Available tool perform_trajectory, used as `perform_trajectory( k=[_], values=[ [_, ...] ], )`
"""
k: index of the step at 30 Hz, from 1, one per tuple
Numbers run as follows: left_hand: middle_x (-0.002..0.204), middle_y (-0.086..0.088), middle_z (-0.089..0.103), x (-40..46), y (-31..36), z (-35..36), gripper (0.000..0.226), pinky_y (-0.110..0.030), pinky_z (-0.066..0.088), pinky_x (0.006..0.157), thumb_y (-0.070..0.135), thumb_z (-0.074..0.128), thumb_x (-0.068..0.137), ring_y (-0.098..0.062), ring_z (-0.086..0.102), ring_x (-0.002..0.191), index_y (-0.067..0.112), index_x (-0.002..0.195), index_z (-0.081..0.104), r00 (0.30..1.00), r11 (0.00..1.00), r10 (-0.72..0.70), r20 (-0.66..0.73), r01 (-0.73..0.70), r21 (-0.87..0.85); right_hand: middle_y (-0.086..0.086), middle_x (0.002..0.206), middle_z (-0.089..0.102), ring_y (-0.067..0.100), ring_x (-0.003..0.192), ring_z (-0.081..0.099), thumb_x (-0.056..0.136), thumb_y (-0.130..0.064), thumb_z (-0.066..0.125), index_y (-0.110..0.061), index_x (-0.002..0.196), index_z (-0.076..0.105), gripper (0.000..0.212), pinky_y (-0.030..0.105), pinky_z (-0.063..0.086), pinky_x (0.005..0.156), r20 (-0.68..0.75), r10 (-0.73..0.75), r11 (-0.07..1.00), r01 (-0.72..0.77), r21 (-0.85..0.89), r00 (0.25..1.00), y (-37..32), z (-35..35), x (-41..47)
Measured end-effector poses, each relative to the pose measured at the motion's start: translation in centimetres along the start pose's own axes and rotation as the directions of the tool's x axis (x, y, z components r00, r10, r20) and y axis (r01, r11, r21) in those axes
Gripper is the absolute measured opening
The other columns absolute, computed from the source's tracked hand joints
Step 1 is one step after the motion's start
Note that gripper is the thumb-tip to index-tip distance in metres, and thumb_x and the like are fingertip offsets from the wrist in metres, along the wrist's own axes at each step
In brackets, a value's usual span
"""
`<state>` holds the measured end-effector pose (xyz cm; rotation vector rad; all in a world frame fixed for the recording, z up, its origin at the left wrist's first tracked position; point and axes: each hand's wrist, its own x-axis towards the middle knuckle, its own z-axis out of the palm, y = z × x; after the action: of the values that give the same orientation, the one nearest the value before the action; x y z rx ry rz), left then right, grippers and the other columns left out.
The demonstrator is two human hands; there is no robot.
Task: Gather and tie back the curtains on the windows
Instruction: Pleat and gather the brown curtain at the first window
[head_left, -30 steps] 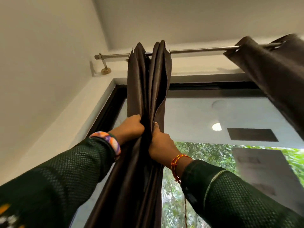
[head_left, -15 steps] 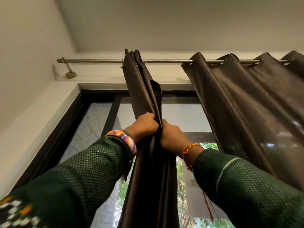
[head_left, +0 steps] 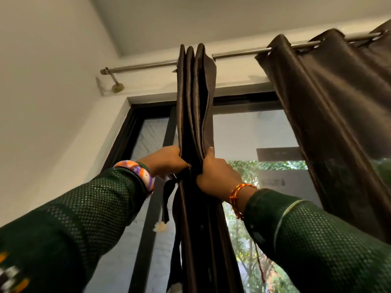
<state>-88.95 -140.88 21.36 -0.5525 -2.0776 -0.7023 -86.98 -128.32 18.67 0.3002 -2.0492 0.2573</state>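
Brown gathered curtain (head_left: 194,106) hangs from a steel rod (head_left: 139,65) by white walls; left hand (head_left: 167,160) and right hand (head_left: 215,174) both clutch its folds.

I see metal rod (head_left: 148,64) up high, bracket (head_left: 116,85) holding its left end on white wall (head_left: 42,92). Green trees (head_left: 243,240) outside glass. White ceiling (head_left: 211,17) above.

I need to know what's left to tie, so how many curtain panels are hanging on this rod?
2: a gathered panel near the rod's left end, held by both hands, and a spread panel on the right, cut off by the frame edge.
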Motion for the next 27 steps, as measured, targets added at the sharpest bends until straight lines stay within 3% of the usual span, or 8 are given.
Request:
perform_trajectory(
  k=[4, 6, 9, 11, 14, 20, 24, 27],
  values=[
    [0.086, -0.009, 0.061, -0.9, -3.6, -1.0, 0.026, -0.026, 0.048, 0.053, 0.02, 0.059, 0.086, -0.022, 0.059, 0.076, 0.004, 0.107, 0.059, 0.999, 0.987, -0.033, 0.021, 0.03, 0.156, 0.022, 0.136, 0.045, 0.037, 0.122, 0.048, 0.089, -0.025, 0.05, -0.005, 0.15, -0.002, 0.083, 0.041, 0.042, 0.093, 0.044, -0.012, 0.997, 0.016, -0.078, 0.999, -1.3, 2.0, -1.0],
    [0.103, -0.016, 0.063, -1.3, -5.4, -1.4, 0.036, -0.033, 0.052, 0.071, 0.021, 0.06, 0.085, -0.028, 0.061, 0.091, 0.001, 0.116, 0.057, 1.0, 0.969, -0.006, -0.024, 0.012, 0.247, 0.021, 0.136, 0.045, 0.037, 0.123, 0.048, 0.091, -0.028, 0.048, -0.006, 0.149, 0.002, 0.078, 0.041, 0.041, 0.094, 0.044, -0.025, 0.993, 0.03, -0.117, 0.999, -2.2, 2.9, -1.3],
    [0.125, -0.015, 0.054, -2.0, -8.1, -1.5, 0.048, -0.042, 0.047, 0.093, 0.031, 0.059, 0.085, -0.031, 0.053, 0.114, 0.006, 0.124, 0.049, 0.993, 0.922, 0.034, -0.112, 0.012, 0.388, 0.019, 0.13, 0.05, 0.037, 0.118, 0.051, 0.091, -0.03, 0.047, -0.005, 0.138, 0.028, 0.057, 0.038, 0.04, 0.085, 0.017, -0.049, 0.982, 0.051, -0.18, 0.999, -3.6, 3.9, -1.4],
    [0.127, -0.01, 0.052, -3.0, -9.9, -1.4, 0.047, -0.042, 0.047, 0.092, 0.033, 0.057, 0.085, -0.028, 0.051, 0.116, 0.012, 0.127, 0.047, 0.988, 0.887, 0.084, -0.131, -0.014, 0.461, 0.017, 0.125, 0.054, 0.037, 0.115, 0.053, 0.09, -0.028, 0.048, -0.007, 0.12, 0.045, 0.036, 0.035, 0.038, 0.079, 0.015, -0.06, 0.977, 0.062, -0.206, 0.998, -4.4, 4.6, -1.4],
    [0.124, -0.004, 0.054, -4.7, -11.9, -1.0, 0.04, -0.035, 0.045, 0.084, 0.032, 0.054, 0.088, -0.025, 0.053, 0.112, 0.017, 0.124, 0.05, 0.983, 0.848, 0.145, -0.112, -0.065, 0.526, 0.016, 0.118, 0.058, 0.037, 0.11, 0.056, 0.089, -0.024, 0.048, -0.011, 0.1, 0.054, 0.018, 0.034, 0.038, 0.079, 0.004, -0.055, 0.972, 0.055, -0.229, 0.998, -5.4, 5.7, -1.6],
    [0.104, -0.004, 0.064, -6.7, -14.1, 0.9, 0.027, -0.029, 0.037, 0.067, 0.035, 0.048, 0.091, -0.023, 0.06, 0.094, 0.018, 0.109, 0.058, 0.97, 0.741, 0.242, 0.031, -0.205, 0.639, 0.015, 0.113, 0.061, 0.038, 0.106, 0.057, 0.091, -0.031, 0.048, -0.008, 0.102, 0.058, 0.027, 0.035, 0.036, 0.077, -0.034, -0.005, 0.963, -0.004, -0.27, 0.999, -5.9, 9.5, -2.4],
    [0.109, -0.011, 0.061, -6.9, -14.1, 2.6, 0.026, -0.033, 0.036, 0.067, 0.03, 0.05, 0.088, -0.033, 0.059, 0.101, 0.016, 0.108, 0.057, 0.958, 0.691, 0.267, 0.103, -0.265, 0.673, 0.017, 0.118, 0.059, 0.038, 0.11, 0.055, 0.095, -0.042, 0.04, -0.007, 0.107, 0.059, 0.041, 0.038, 0.039, 0.081, -0.022, 0.043, 0.956, -0.048, -0.288, 0.999, -5.3, 11.6, -3.5],
    [0.113, -0.014, 0.059, -6.5, -14.1, 3.9, 0.031, -0.034, 0.037, 0.069, 0.036, 0.052, 0.087, -0.036, 0.058, 0.106, 0.011, 0.106, 0.059, 0.96, 0.713, 0.231, 0.157, -0.277, 0.644, 0.018, 0.12, 0.059, 0.038, 0.112, 0.055, 0.095, -0.054, 0.032, -0.008, 0.108, 0.06, 0.056, 0.039, 0.041, 0.084, -0.009, 0.081, 0.955, -0.08, -0.286, 0.997, -4.8, 12.8, -4.1]
  ],
)
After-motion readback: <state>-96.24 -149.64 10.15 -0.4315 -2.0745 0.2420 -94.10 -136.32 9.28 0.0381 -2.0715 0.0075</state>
